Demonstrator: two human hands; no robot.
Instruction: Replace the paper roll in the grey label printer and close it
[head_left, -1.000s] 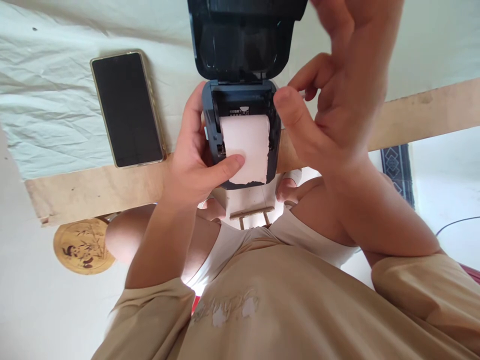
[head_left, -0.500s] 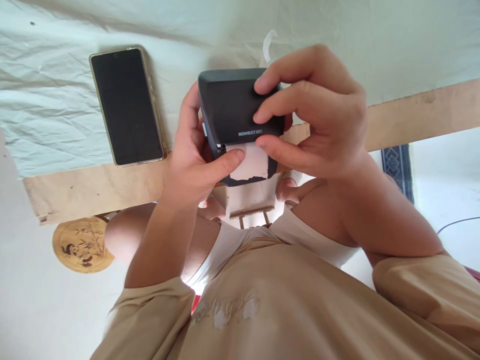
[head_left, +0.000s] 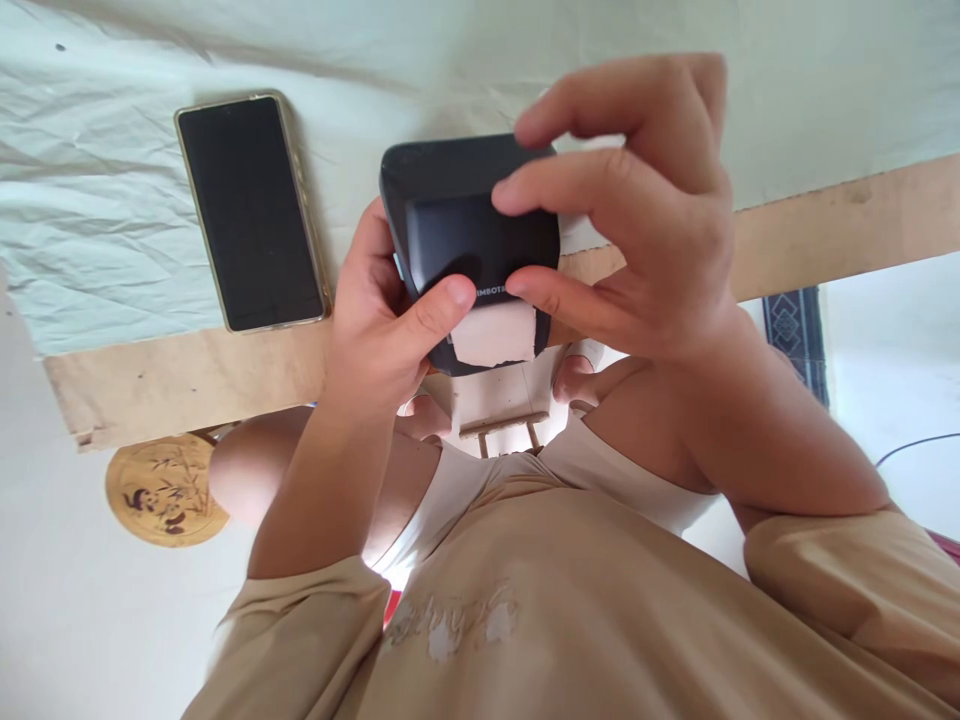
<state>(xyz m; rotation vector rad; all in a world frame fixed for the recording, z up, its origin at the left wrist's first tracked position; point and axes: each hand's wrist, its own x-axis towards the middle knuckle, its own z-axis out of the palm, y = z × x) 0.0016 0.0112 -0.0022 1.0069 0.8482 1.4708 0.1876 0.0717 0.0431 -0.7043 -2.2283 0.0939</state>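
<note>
A black label printer [head_left: 442,225] with white lettering on its lid is held over the table edge. A short white strip of label paper [head_left: 495,333] with a ragged end sticks out below the lid's front edge. My left hand [head_left: 382,310] grips the printer's left side, its thumb on the front corner of the lid and its other fingers partly hidden behind the body. My right hand [head_left: 637,200] has its fingers spread over the right side. Its thumb tip rests by the lettering, one fingertip is at the lid, and another is at the far edge.
A phone [head_left: 247,210] with a dark screen lies on the pale green cloth [head_left: 90,190] to the left. The table's wooden edge [head_left: 187,385] runs across in front of my legs. A round wooden stool top [head_left: 166,490] with a panda picture stands below on the left.
The lid's front edge has come down over the printer's front, and the gap at its left has closed. My left thumb has moved up onto the lid. My right fingers have lifted and spread.
</note>
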